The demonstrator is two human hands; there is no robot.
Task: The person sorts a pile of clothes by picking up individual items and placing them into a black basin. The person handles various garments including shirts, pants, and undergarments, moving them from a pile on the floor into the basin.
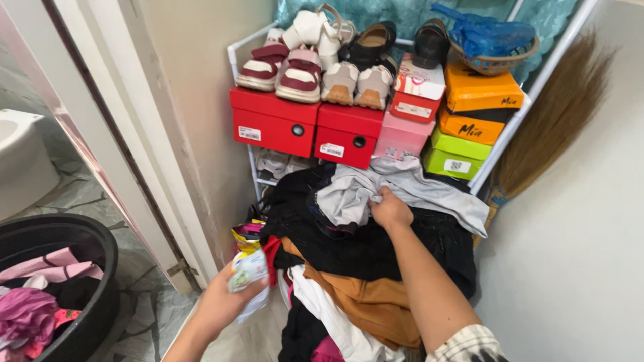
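Under right hand (390, 209): grey garment (349, 194)

Red (275, 122), pink (400, 137), orange (481, 90) and green shoeboxes (455, 154), white-labelled, stacked on the rack; small packet (248, 269) in left hand (221, 305).

A white metal rack (500, 144) stood in the corner between a cream wall (201, 80) and a plain white wall (577, 255), with teal patterned fabric (376, 12) hanging behind it. Its top shelf carried red shoeboxes (272, 121), orange and green boxes (473, 110) and several pairs of shoes (302, 70). A straw broom (557, 114) leaned against the white wall beside the rack. On the left a white door frame (114, 134) opened onto a grey stone-patterned floor (144, 302), where a black tub (90, 258) and a white toilet (20, 161) stood in even light.
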